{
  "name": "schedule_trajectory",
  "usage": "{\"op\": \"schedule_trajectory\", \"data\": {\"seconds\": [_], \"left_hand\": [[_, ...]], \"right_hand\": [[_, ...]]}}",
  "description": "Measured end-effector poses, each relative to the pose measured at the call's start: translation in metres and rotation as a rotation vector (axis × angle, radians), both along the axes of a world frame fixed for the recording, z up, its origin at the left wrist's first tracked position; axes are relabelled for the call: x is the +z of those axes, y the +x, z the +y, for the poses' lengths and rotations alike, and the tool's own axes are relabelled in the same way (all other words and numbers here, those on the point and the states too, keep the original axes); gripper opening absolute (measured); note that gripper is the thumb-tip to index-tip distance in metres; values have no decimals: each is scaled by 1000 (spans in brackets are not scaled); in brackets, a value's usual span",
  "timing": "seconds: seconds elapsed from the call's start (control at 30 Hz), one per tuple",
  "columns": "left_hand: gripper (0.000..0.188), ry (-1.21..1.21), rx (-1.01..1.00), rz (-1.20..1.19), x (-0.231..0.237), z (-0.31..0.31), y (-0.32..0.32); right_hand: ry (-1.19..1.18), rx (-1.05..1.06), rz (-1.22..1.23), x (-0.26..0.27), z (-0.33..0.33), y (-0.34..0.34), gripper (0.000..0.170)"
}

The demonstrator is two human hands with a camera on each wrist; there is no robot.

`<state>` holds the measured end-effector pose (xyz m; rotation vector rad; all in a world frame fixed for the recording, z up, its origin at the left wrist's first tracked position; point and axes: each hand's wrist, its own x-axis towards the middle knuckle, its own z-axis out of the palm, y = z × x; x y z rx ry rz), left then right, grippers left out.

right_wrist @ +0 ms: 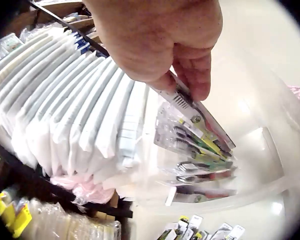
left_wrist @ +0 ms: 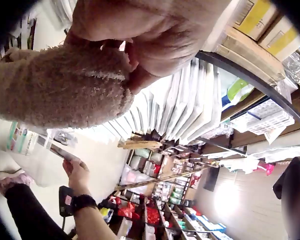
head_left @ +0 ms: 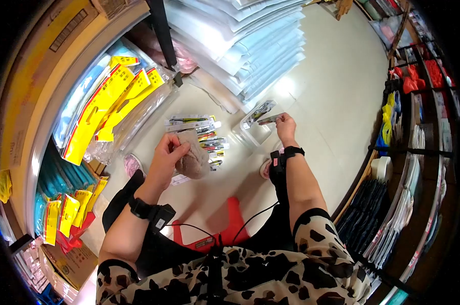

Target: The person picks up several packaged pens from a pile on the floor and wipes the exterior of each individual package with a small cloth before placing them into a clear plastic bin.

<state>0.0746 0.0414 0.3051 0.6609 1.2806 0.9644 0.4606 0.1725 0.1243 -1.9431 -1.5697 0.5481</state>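
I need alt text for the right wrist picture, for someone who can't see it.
A right hand pinches a packaged toothbrush at a clear plastic bin holding more toothbrush packs. Beside the bin is a stack of flat white packages, with further small packs lying on the pale floor.

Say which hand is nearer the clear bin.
Right: the right hand pinches a package at the clear bin; the left hand, holding a brown cloth, is apart, left of it.
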Motion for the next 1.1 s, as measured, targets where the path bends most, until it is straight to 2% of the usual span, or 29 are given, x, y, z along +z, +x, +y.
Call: {"op": "schedule_trajectory", "data": {"seconds": [0.37, 0.57, 0.87, 0.97, 1.1], "left_hand": [[20, -93, -14, -49, -7, 3, 0], [20, -72, -30, -87, -16, -1, 2], [21, -56, -61, -33, -15, -1, 2], [21, -54, -70, -17, -11, -1, 2], [21, -54, -81, -4, -9, -1, 3]], "right_hand": [[-154, 11, -63, -27, 12, -24, 15], [-139, 5, 38, -37, 18, -32, 20], [-97, -21, 37, -58, 19, -25, 34], [-162, -71, 141, -68, 21, -18, 35], [-163, -38, 163, -82, 20, -8, 36]]}}
